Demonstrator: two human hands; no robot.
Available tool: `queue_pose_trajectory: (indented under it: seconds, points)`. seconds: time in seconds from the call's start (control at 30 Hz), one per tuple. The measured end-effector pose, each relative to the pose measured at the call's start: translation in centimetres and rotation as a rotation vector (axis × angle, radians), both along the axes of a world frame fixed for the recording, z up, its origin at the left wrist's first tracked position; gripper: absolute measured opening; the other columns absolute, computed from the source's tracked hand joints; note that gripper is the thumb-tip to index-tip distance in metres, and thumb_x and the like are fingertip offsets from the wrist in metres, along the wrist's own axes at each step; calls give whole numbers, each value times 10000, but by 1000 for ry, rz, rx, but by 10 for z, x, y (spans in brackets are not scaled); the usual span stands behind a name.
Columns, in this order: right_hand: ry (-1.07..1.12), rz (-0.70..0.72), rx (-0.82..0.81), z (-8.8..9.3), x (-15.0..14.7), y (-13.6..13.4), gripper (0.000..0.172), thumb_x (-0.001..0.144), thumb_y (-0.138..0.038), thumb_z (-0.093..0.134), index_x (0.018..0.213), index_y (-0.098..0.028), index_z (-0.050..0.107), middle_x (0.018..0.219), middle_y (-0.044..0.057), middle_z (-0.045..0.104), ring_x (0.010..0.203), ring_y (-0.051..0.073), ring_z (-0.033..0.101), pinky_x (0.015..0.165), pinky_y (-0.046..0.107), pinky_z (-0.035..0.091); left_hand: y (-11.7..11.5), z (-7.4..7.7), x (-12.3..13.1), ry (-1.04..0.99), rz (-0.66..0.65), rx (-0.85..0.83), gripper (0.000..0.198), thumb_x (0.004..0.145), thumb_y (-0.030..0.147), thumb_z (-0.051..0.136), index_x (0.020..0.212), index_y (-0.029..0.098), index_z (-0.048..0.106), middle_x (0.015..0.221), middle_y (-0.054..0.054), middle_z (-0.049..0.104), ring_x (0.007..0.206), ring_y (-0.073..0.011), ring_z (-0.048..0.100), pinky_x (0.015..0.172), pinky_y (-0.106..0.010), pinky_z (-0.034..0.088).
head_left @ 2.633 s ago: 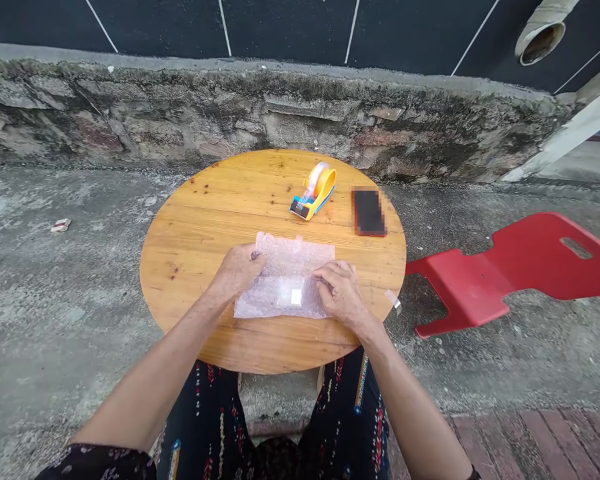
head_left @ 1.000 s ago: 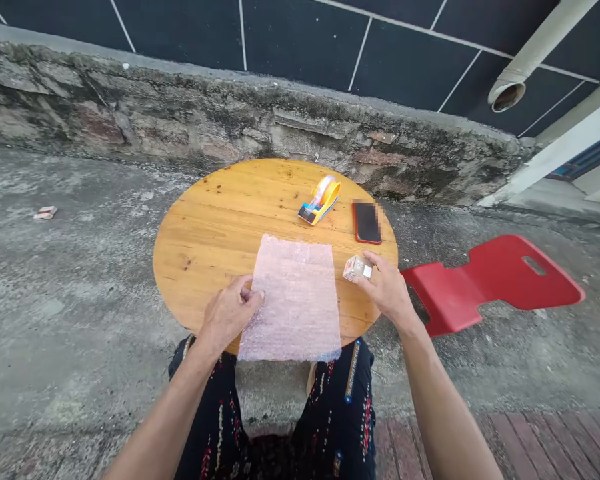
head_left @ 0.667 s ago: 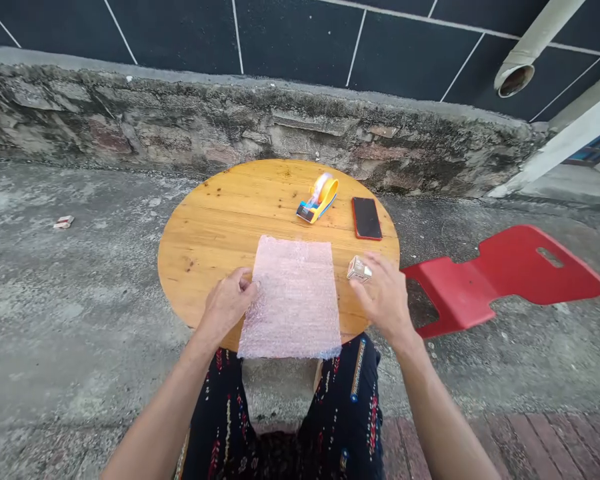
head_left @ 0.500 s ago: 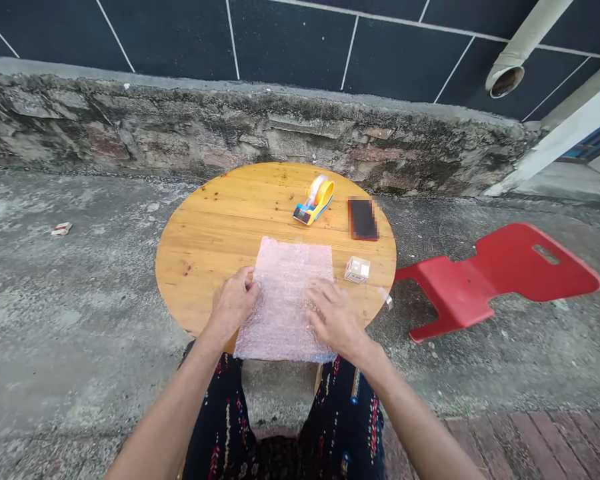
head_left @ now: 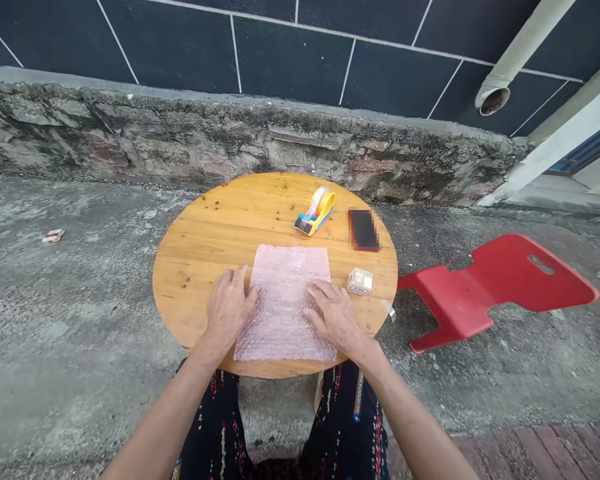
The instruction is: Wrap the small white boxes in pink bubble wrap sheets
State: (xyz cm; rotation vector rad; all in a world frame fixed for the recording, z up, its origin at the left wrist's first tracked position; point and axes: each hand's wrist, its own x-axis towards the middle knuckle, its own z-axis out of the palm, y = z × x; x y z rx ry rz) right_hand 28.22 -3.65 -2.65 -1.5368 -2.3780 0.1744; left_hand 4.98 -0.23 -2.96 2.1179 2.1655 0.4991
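Bubble wrap (head_left: pixel 287 313), a pale pink sheet, lies spread flat on the round wooden table (head_left: pixel 195 247), its near edge just inside the rim on the person's side. At its left edge is the left hand (head_left: pixel 229 308), palm down, fingers extended and slightly parted, with the thumb reaching onto the margin of the sheet; no grip shows there. Opposite, the right hand (head_left: pixel 336 317) rests over the sheet's right side, its fingers loosely spread and a little bent, thumb held apart, grasping nothing that can be seen; how firmly either hand presses, I cannot tell. Just beyond the right hand, to the right of the sheet, stands a small pale box (head_left: pixel 360 281) with a white patch on top. Farther back sits a yellow and blue tape dispenser (head_left: pixel 316 212) carrying a roll of clear tape, and to its right lies a dark phone (head_left: pixel 364 230) with a red edge, partly pixelated. A short strip of tape (head_left: pixel 390 311) sticks out from the table's right rim, near a red chair (head_left: pixel 505 283) on the concrete ground (head_left: pixel 70 373).
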Motion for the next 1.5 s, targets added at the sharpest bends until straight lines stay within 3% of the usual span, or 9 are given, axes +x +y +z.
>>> queue_pose_trajectory:
  seconds: [0.2, 0.3, 0.57, 0.67, 0.8, 0.97, 1.1, 1.3, 1.5]
  points:
    - [-23, 6, 54, 3, -23, 24, 437, 900, -168, 441, 1325, -107, 523, 1437, 140, 479, 1324, 276, 414, 1090, 445, 344, 9, -10, 23, 61, -554, 168, 421, 915, 148, 362, 1305, 116, 518, 1443, -150, 449, 1359, -275, 389, 1134, -413, 326]
    - [-76, 17, 30, -8, -30, 34, 479, 924, -232, 434, 1379, -83, 469, 1458, 158, 456, 1354, 290, 387, 1117, 454, 314, 20, -22, 26, 81, -661, 92, 474, 943, 256, 393, 1385, 90, 437, 1484, -170, 406, 1401, -284, 338, 1161, -440, 289]
    - [-109, -181, 28, -20, 10, 11, 590, 922, -376, 465, 1419, -62, 407, 1482, 204, 408, 1391, 336, 338, 1123, 510, 296, 24, -33, 2, 148, -747, 47, 596, 973, 443, 360, 1460, 100, 341, 1561, -147, 267, 1461, -270, 207, 1201, -464, 177]
    - [-95, -206, 30, -15, -7, 5, 555, 918, -298, 446, 1413, -49, 414, 1500, 204, 378, 1411, 325, 307, 1135, 499, 289, 24, -32, 4, 143, -749, 54, 596, 972, 456, 361, 1451, 100, 358, 1557, -153, 273, 1462, -274, 204, 1200, -472, 172]
    - [-63, -24, 1, -17, -40, 5, 557, 931, -284, 433, 1431, -41, 392, 1523, 169, 356, 1431, 286, 276, 1167, 442, 262, 24, -33, 1, 142, -750, 68, 595, 977, 458, 351, 1446, 93, 365, 1547, -165, 293, 1459, -269, 218, 1197, -471, 184]
    - [-77, -98, -36, -22, -27, 2, 553, 930, -328, 458, 1410, -56, 429, 1499, 174, 396, 1395, 310, 344, 1140, 493, 298, 19, -33, -9, 158, -770, 64, 605, 964, 466, 378, 1460, 121, 350, 1559, -143, 275, 1460, -281, 208, 1188, -474, 202]
    - [-85, -191, 18, -13, -24, 12, 519, 953, -296, 387, 1406, -47, 436, 1489, 188, 405, 1397, 313, 338, 1120, 488, 322, 17, -34, -12, 161, -765, 62, 618, 963, 481, 368, 1472, 135, 328, 1569, -136, 253, 1466, -283, 187, 1192, -478, 174]
    - [-82, 49, 15, -21, -47, 44, 539, 949, -307, 416, 1433, -71, 404, 1515, 148, 379, 1417, 268, 303, 1161, 436, 263, 19, -36, -12, 128, -766, 72, 636, 964, 483, 357, 1492, 137, 281, 1568, -135, 258, 1467, -270, 188, 1197, -465, 164]
    - [-126, -168, 61, -26, -7, 42, 643, 947, -436, 430, 1449, -40, 359, 1518, 191, 356, 1426, 303, 276, 1156, 488, 227, 19, -34, -15, 123, -766, 62, 625, 951, 473, 397, 1473, 136, 329, 1571, -133, 251, 1471, -292, 161, 1197, -478, 155]
